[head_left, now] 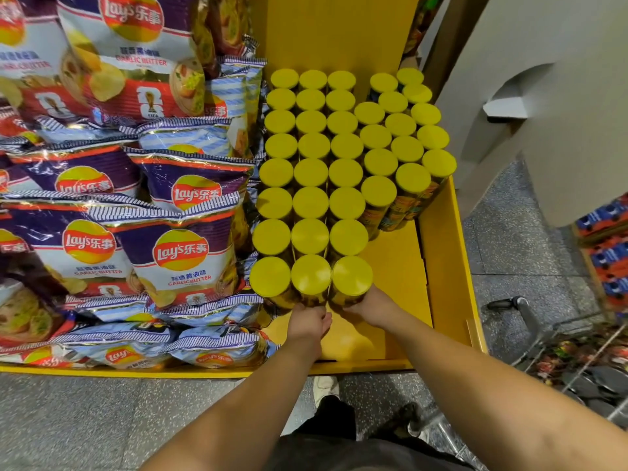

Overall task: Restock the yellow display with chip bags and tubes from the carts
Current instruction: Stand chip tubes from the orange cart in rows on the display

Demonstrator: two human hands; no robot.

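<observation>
Several upright chip tubes with yellow lids (343, 171) fill the right bay of the yellow display (448, 253). The nearest row has three tubes. My left hand (307, 322) reaches under the middle front tube (311, 275), fingers hidden beneath it. My right hand (368, 305) wraps the base of the right front tube (351, 277). Purple and white chip bags (183, 256) are stacked in the left bay.
A wire cart (577, 365) with packets stands on the floor at the right. A grey cardboard panel (550, 96) rises at the upper right. Bare yellow floor (397, 266) lies right of the front tubes. My shoe (325, 389) is below the display's edge.
</observation>
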